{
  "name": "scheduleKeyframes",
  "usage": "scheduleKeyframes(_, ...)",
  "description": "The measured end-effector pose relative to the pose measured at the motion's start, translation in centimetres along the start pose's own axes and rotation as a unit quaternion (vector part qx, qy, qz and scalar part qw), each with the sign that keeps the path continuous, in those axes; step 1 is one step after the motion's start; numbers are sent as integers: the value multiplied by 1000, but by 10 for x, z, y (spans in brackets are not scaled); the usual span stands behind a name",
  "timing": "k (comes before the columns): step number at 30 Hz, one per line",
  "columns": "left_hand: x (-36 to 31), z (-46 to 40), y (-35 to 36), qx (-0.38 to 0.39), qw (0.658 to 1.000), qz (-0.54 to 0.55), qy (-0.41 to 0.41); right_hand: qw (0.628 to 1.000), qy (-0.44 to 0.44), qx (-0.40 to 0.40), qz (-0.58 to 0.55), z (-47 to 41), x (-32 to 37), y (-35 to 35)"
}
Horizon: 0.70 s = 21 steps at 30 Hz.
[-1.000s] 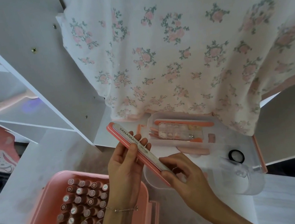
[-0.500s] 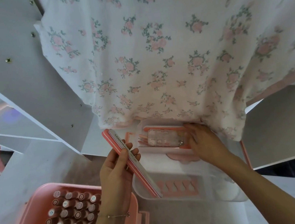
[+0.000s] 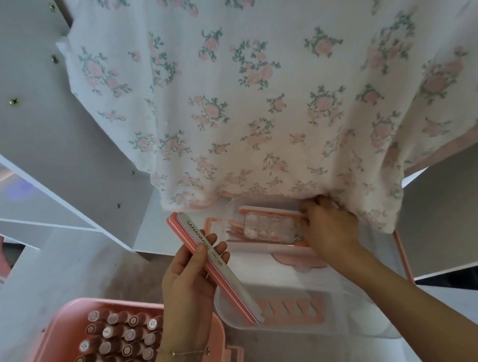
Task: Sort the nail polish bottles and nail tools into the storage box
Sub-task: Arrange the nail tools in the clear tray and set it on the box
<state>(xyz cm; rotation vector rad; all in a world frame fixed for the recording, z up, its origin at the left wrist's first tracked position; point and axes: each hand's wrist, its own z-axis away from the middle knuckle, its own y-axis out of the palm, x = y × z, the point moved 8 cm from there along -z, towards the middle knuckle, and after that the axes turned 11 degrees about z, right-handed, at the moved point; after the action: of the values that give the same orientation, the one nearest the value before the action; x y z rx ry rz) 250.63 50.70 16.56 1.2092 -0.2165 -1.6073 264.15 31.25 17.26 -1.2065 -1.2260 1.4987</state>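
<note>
Bottles (image 3: 115,357): nail polish, capped, packed upright in rows in pink storage box (image 3: 41,356), nearest, lower left. Judged largely done for polish; none seen loose elsewhere.

Left hand (image 3: 186,292): just right of that box, fingers (image 3: 210,246) pinching two long nail files (image 3: 220,272) together, one pink, one grey and lettered; lower ends dipping into clear tray (image 3: 235,319). Not yet released, so judged mid-placement.

Clear tray: pink toe separators (image 3: 293,311) lying flat on its floor, already stowed.

Right hand (image 3: 330,229): beyond, at clear compartment (image 3: 235,209) holding nail-tip case (image 3: 268,225) and slim pink tools (image 3: 235,230). Fingers curled at case's right end; grip or mere touch cannot be told.

Floral cloth (image 3: 249,87): hanging farthest, overlapping compartment's rear edge.

Remaining, by judgement: files to set down, case to settle.
</note>
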Motion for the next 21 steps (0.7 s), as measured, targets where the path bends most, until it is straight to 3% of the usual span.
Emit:
scheduleKeyframes(8,1,1,0,2,1000,-5,-2,994,-88,-34,48,-8,0,-5)
scheduleKeyframes(14,1,1,1,4,1000,-9,-6,992,-105,-64,7,0,-5,-9)
scheduleKeyframes(21,0,3,1,0,1000,-2,-3,964,-135,-218,-73,20,-11,-41)
